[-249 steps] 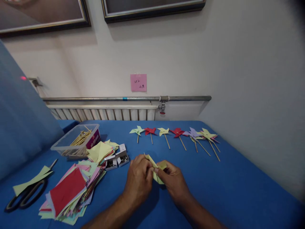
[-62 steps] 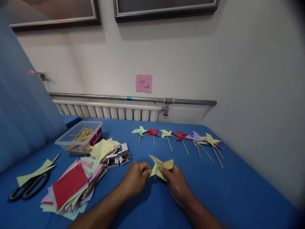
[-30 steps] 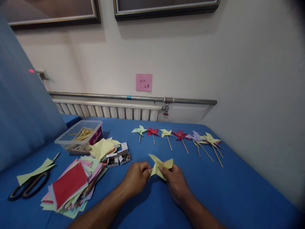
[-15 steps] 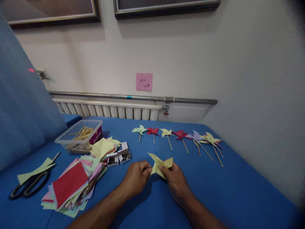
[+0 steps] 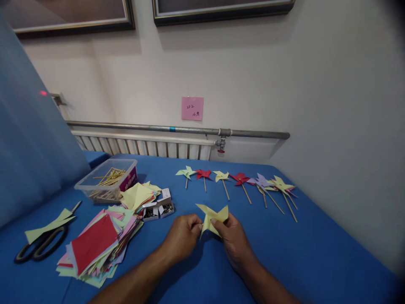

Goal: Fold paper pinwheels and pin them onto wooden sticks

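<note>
Both my hands hold a yellow paper pinwheel [image 5: 212,216] just above the blue table [image 5: 316,253]. My left hand [image 5: 182,237] is closed, its fingertips pinching the pinwheel's left side. My right hand [image 5: 233,241] pinches the pinwheel from below and from the right. Whether a stick is fixed to it stays hidden behind my fingers. A row of finished pinwheels on sticks [image 5: 240,181] lies beyond my hands, in green, red, yellow and purple.
A stack of coloured paper squares [image 5: 95,245] lies left of my hands. Small boxes of pins [image 5: 157,208] sit beside it. A clear tub of wooden sticks [image 5: 107,182] stands further back. Black scissors [image 5: 34,247] and a paper strip lie at far left. A radiator runs along the wall.
Over the last second my hands and the yellow pinwheel have barely moved. Since eight seconds ago the folded paper has opened out into a pinwheel shape.
</note>
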Demonstrator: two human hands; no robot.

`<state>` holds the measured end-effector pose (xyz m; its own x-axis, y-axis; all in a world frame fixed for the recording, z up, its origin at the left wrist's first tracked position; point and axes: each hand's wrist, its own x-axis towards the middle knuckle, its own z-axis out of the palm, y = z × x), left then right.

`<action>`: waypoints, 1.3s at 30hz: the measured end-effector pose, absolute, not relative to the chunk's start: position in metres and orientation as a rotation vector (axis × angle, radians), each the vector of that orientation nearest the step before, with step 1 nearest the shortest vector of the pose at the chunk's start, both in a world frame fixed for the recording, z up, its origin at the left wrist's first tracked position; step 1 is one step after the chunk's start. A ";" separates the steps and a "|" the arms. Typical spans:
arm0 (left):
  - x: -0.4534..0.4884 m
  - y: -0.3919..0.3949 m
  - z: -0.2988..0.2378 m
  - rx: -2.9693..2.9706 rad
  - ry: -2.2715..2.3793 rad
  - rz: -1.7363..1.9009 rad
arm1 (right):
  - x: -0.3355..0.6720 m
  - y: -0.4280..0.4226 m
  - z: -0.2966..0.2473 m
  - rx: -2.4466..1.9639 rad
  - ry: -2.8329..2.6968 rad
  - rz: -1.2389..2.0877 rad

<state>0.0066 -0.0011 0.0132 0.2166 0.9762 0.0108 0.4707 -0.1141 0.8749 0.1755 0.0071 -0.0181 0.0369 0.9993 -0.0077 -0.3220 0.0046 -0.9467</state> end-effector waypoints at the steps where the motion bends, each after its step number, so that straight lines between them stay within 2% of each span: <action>1: 0.007 -0.001 0.013 1.704 1.359 0.813 | 0.176 0.007 -0.018 -0.981 -0.937 1.320; 18: 0.001 0.004 0.008 1.690 1.271 0.787 | 0.183 0.011 -0.008 -1.018 -0.903 1.311; 28: -0.007 0.007 0.011 1.769 1.352 0.642 | 0.185 0.010 -0.004 -1.049 -0.903 1.318; 39: -0.004 0.009 0.020 1.372 1.274 0.762 | 0.190 0.007 0.003 -1.017 -0.790 1.384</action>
<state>-0.0038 0.0085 0.0202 0.2256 0.9534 -0.2003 0.2747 0.1350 0.9520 0.1904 0.0070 0.0026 0.0662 0.9905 -0.1204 -0.3995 -0.0843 -0.9128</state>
